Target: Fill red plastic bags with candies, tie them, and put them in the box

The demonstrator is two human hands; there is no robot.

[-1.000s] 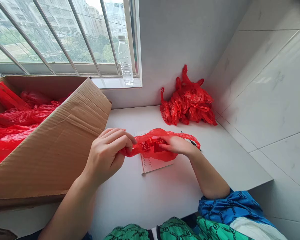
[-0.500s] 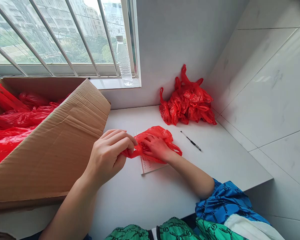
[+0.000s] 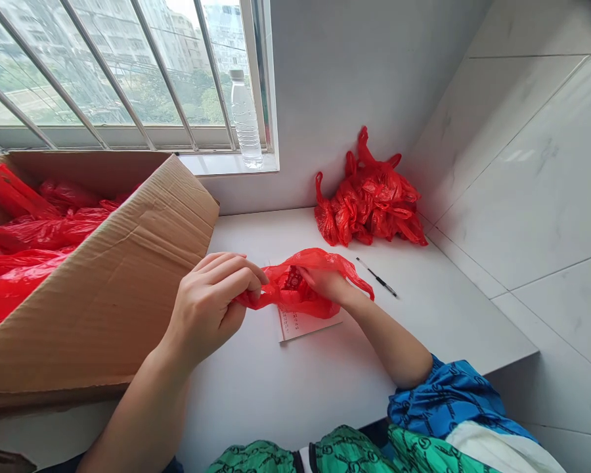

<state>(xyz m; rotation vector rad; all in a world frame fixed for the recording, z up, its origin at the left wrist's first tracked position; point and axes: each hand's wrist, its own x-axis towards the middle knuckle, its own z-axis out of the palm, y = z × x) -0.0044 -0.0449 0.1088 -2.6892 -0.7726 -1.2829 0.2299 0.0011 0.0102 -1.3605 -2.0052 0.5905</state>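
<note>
A thin red plastic bag (image 3: pixel 295 303) is stretched between my two hands over the white table. My left hand (image 3: pixel 217 295) is closed on the bag's left end, pinching a handle. My right hand (image 3: pixel 328 282) reaches into the bag's open mouth from the right, and its fingers are mostly hidden. At its fingertips, inside the bag, shows a small dark red patterned item (image 3: pixel 292 278); whether it is gripped cannot be seen. A printed paper sheet (image 3: pixel 300 326) lies under the bag, partly covered.
A cardboard box (image 3: pixel 113 289) of red plastic bags stands at the left. More knotted red bags (image 3: pixel 369 203) are piled against the back wall. A black pen (image 3: pixel 377 278) lies right of the bag. On the windowsill is a clear water bottle (image 3: pixel 246 125).
My right hand has shifted to the right inside the bag, and the bag's mouth has spread wider. The dark patterned item shows more plainly. My left hand keeps its hold nearly in place.
</note>
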